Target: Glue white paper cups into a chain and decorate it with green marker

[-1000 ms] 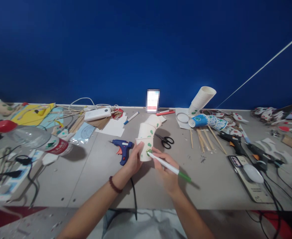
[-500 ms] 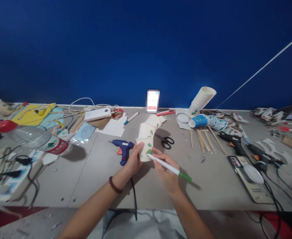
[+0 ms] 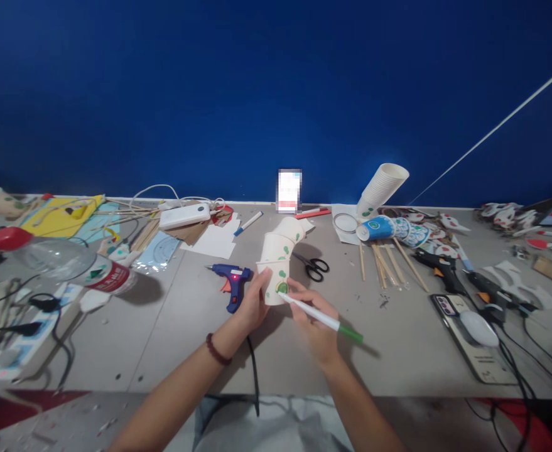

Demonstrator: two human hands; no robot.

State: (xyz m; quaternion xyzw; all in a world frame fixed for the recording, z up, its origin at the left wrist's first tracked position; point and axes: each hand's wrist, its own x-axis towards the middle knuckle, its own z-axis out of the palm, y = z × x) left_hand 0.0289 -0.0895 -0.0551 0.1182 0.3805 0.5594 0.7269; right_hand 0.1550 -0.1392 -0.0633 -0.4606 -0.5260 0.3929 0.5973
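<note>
Blue wall (image 3: 210, 94) rising behind grey table (image 3: 176, 351). Joined paper cups (image 3: 276, 248) sitting mid-table. Left hand (image 3: 255, 300) gripping the near cup (image 3: 272, 276) at its 8 o'clock. Right hand (image 3: 320, 336) pinching marker (image 3: 323, 318), tip meeting cup at 4. From cups: glue gun (image 3: 233, 279) lying at 8, scissors (image 3: 314, 269) at 3.

Two hands (image 3: 255, 302) (image 3: 317, 323), one green marker (image 3: 321, 318), three glue guns (image 3: 233, 280) (image 3: 441, 269) (image 3: 493, 294), one bottle (image 3: 71, 260)

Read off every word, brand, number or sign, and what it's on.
None legible enough to quote.
Red bottle label: white characters, blurred.
Phone back, right: print too small.
Upright screen: pixelated.
Blue cup: emblem, too small.
Blue glue gun: pale marking, too small.
Front cup in left hand: green pattern, no words seen.
</note>
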